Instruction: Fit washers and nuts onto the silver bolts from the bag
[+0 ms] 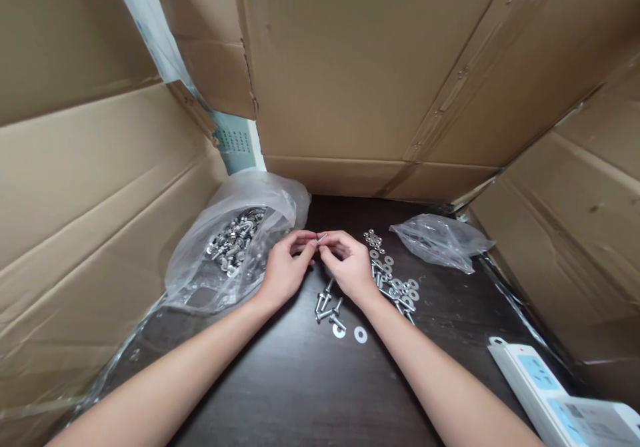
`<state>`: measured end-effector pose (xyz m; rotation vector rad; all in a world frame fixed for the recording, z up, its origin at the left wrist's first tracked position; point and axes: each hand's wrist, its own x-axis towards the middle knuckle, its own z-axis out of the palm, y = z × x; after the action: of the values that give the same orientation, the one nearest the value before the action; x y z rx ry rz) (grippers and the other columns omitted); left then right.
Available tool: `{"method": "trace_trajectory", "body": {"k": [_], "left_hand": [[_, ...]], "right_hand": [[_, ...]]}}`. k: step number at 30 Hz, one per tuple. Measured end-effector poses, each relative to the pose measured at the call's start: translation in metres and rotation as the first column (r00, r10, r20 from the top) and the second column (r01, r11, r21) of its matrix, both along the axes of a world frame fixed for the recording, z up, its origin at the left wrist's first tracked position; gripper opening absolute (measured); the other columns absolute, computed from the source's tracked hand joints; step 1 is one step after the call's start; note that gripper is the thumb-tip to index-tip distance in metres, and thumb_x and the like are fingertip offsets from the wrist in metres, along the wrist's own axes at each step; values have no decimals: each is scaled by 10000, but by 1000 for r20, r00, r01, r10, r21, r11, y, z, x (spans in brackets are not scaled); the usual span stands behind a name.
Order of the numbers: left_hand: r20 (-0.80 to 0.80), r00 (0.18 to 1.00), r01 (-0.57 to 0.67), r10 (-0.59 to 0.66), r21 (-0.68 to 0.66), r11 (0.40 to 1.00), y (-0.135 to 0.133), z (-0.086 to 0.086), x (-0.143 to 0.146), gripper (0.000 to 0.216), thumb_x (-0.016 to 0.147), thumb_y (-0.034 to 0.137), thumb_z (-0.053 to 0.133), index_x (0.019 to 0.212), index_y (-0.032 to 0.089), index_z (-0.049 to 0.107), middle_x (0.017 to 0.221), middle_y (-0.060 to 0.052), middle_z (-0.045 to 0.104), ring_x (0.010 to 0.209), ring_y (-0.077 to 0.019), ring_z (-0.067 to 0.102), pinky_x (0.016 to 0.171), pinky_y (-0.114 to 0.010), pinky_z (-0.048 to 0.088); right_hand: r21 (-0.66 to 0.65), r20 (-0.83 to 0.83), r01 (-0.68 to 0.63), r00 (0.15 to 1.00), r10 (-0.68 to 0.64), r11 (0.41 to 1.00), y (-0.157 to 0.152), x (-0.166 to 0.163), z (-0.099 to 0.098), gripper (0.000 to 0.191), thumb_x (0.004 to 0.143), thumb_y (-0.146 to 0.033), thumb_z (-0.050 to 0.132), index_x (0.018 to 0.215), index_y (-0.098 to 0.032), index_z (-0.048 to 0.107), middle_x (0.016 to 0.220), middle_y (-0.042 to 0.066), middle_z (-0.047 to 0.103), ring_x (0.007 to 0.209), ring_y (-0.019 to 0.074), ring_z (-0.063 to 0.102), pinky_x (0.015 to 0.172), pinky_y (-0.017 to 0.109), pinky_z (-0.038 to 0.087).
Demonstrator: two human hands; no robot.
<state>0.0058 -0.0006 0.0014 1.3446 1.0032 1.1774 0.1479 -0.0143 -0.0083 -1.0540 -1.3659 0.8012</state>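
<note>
A small metal bolt (323, 239) is held between the fingertips of both hands, above the dark table. My left hand (290, 260) pinches it at its left end, and my right hand (347, 263) closes on it from the right. Any washer or nut on it is hidden by the fingers. Below the hands lie several loose bolts (327, 303) and two flat washers (361, 335). To the right of my right hand is a spread pile of bolts and washers (400, 290), with a cluster of small nuts (373, 239) behind it.
An open clear plastic bag (185, 273) full of metal hardware (237, 240) stands at the left. A crumpled clear bag (443, 240) lies at the back right. A white power strip (540, 380) sits front right. Cardboard walls (370, 67) enclose the dark table (280, 380).
</note>
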Motion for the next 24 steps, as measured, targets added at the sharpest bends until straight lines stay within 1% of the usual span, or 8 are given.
{"method": "trace_trajectory", "body": {"k": [6,9,12,16,18,22,23,24], "left_hand": [[-11,1000,8,-9,-39,999,0,3,0,397,830,421,725,1103,134,707,1049,-123,763,970,-250,727,683,-293,613],[32,999,13,-9,-98,995,2,7,1,443,782,422,776,1112,132,715,1043,-115,769,976,-249,722,726,-308,608],[128,992,31,-6,-200,979,5,12,1,506,734,421,821,1139,135,722,1094,-111,768,974,-226,712,769,-301,589],[252,968,99,-17,-317,943,8,19,-1,505,701,374,857,1133,140,739,1133,-115,761,968,-184,697,749,-243,548],[281,960,118,-18,-344,931,8,20,-2,464,708,337,853,1116,144,746,1102,-109,764,955,-169,692,742,-230,538],[284,958,139,-38,-345,928,7,21,-1,329,748,288,814,1040,148,757,1047,-98,758,916,-159,687,746,-243,546],[285,958,143,-40,-352,925,6,21,0,297,752,276,806,1014,146,754,1027,-95,755,901,-157,687,739,-243,548],[286,957,148,-42,-360,921,6,20,0,269,755,264,799,990,144,749,1004,-92,752,887,-155,688,731,-243,551]], "right_hand": [[-46,-72,52,996,-56,998,-1,-3,6,301,795,-283,745,1009,-236,538,979,36,740,870,175,736,819,327,611],[-28,-42,69,997,-70,997,1,-3,10,274,793,-282,734,1021,-221,594,955,54,743,819,170,711,751,309,590],[-49,-64,18,998,-21,999,4,-2,16,176,795,-288,716,939,-207,655,927,61,743,807,176,704,759,324,588],[-125,-117,-111,988,96,986,8,8,32,206,727,-324,770,878,-211,686,920,51,758,866,207,731,849,365,599],[-198,-63,-161,986,152,967,12,22,41,209,721,-320,759,893,-212,709,936,53,769,896,223,743,874,377,599],[-215,13,7,1000,-4,977,23,66,48,167,741,-290,679,881,-199,694,902,63,754,822,220,732,777,366,592],[-210,62,104,994,-93,972,26,77,48,150,740,-277,668,858,-188,690,856,66,743,778,218,718,739,360,579],[-177,215,272,948,-233,946,29,87,46,139,750,-267,643,845,-180,697,809,60,731,738,207,703,726,349,566]]}}
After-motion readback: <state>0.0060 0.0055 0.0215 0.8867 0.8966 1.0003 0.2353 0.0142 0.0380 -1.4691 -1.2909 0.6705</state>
